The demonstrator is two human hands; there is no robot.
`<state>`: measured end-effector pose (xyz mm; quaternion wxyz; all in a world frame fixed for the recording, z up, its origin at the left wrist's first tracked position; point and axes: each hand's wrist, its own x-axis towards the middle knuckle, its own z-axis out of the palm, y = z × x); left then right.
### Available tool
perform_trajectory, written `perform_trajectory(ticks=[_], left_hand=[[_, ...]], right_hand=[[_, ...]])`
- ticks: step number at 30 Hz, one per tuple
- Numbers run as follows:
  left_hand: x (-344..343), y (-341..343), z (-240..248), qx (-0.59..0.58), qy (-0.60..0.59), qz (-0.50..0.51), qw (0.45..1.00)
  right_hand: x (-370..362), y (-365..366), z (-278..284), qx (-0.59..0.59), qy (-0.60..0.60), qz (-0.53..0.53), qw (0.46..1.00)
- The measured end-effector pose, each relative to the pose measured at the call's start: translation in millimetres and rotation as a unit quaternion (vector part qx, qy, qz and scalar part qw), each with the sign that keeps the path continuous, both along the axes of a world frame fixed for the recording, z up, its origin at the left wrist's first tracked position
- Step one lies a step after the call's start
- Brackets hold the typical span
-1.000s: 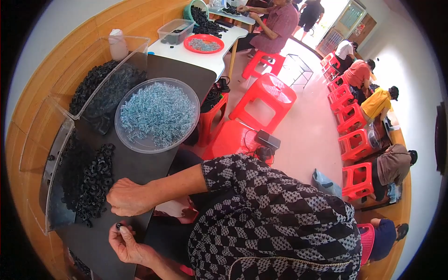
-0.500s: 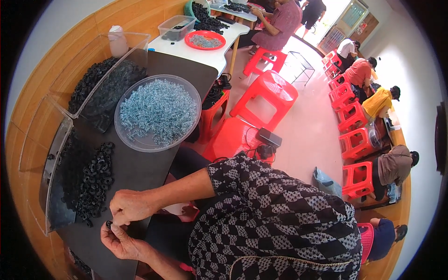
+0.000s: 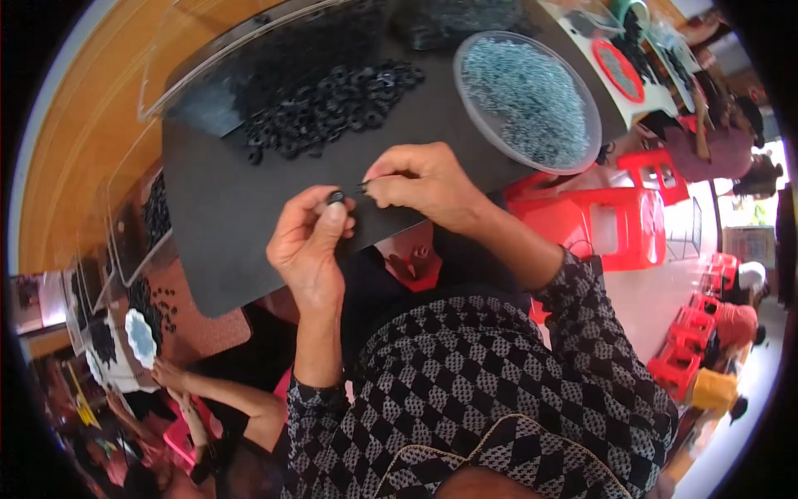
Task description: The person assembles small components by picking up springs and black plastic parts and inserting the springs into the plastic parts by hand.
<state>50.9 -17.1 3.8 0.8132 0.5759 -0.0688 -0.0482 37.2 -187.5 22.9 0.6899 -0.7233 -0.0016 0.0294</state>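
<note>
My left hand point(image 3: 309, 245) pinches a small round black plastic part point(image 3: 336, 197) between thumb and fingertips, above the dark table. Just to its right, my right hand point(image 3: 432, 185) closes thumb and forefinger on a tiny dark piece point(image 3: 362, 189), too small to make out fully. A small gap parts the two. Beyond my hands lies a loose pile of black ring-like plastic parts point(image 3: 324, 112). At the far right sits a round clear plastic bowl point(image 3: 595, 137) full of small silvery-blue springs point(image 3: 528, 100).
Clear plastic bins point(image 3: 199, 112) with more black parts line the far side of the dark table point(image 3: 224, 241). Red stools point(image 3: 607, 224) stand at the right. A co-worker's arm point(image 3: 224, 395) reaches toward a white scalloped dish point(image 3: 141, 337) at the lower left. Other people sit at the far right.
The view has swung round, so the table now lies across the top. My hands, together before, are slightly apart, the black part staying in my left fingertips.
</note>
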Motion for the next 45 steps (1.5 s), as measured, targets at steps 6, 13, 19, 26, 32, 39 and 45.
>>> perform_trajectory(ticks=[6, 13, 19, 26, 32, 39, 45], left_hand=[[-5, 5, -4, -0.003, 0.01, -0.038, 0.999], [-8, 4, -3, 0.012, 0.03, -0.054, 0.998], [-8, 3, -3, 0.012, 0.024, -0.065, 0.998], [-9, 1, -3, -0.017, 0.044, -0.078, 0.996], [-10, -1, -6, -0.055, 0.066, -0.085, 0.993], [-11, -2, -8, -0.06, 0.073, -0.089, 0.992], [-16, -5, -8, -0.03, 0.051, -0.074, 0.996]], right_hand=[[-4, 5, 14, -0.082, -0.025, 0.008, 0.996], [-5, 0, 17, -0.184, -0.073, 0.025, 0.98], [-3, -2, 24, -0.235, -0.118, 0.058, 0.963], [4, -1, 37, -0.296, -0.147, 0.072, 0.941], [6, 0, 45, -0.296, -0.122, 0.075, 0.944], [12, -2, 41, -0.322, -0.126, 0.105, 0.932], [18, -3, 43, -0.404, -0.206, 0.135, 0.881]])
